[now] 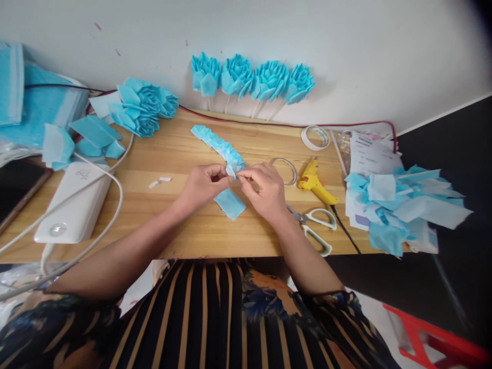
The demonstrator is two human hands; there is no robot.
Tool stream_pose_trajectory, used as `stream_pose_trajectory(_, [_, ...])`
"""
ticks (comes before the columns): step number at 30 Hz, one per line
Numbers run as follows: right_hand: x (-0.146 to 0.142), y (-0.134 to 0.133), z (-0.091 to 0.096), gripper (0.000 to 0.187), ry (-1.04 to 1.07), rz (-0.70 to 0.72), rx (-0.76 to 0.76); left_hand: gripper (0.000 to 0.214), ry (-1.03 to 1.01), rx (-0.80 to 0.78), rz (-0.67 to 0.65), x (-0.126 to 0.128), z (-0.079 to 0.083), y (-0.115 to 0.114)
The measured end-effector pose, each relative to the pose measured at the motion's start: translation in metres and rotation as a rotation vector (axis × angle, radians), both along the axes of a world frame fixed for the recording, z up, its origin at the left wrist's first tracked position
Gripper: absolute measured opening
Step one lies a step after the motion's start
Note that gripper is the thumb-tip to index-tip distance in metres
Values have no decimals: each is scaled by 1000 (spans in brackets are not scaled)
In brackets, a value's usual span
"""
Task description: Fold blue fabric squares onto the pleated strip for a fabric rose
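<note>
Both hands meet over the middle of the table. My left hand (209,183) is closed, thumb and finger pinching a small folded blue fabric piece (232,170). From the other side my right hand (263,187) pinches the same piece at its edge. Just beyond the fingertips, a row of folded blue petals (215,142) runs back to the left, overlapping one another. A flat blue fabric rectangle (231,205) lies on the wood below my fingers. To the right of my right hand are scissors (321,219) with pale handles and a yellow glue gun (317,183).
Several blue flowers on sticks (236,77) lean against the wall. More blue flowers (144,105) lie at the left, near a white power bank (75,202) and its cable. Tape rolls (315,137) and a pile of blue scraps (403,205) are at the right.
</note>
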State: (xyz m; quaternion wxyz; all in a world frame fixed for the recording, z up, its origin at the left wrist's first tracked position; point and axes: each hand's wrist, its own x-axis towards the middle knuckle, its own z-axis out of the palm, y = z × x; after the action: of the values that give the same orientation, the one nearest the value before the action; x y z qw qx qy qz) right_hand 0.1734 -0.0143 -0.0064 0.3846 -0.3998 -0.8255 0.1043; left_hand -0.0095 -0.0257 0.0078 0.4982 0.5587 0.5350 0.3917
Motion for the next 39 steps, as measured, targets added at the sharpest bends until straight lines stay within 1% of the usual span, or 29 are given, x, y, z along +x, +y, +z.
stream_pose_trajectory(5, [0,0,1,16,4,1,5,20,2,4,0,0,1,0])
stream_pose_trajectory(9, [0,-1,2,14,7,-4,-10,19,13,47,-21,1,0,-1])
stream_pose_trajectory(15, [0,0,1,15,38,5,32,18,33,104,-37,0,-4,-2])
stream_pose_trajectory(18, [0,0,0,13,45,9,37,19,49,104,-44,0,-4,-2])
stream_pose_trajectory(23, [0,0,0,15,22,-9,23,19,57,119,-37,0,-5,-1])
stream_pose_trajectory(29, [0,0,1,15,46,18,28,20,75,134,-43,0,-8,0])
stream_pose_trajectory(39, [-1,-1,2,17,32,6,37,21,66,117,-41,0,-4,-1])
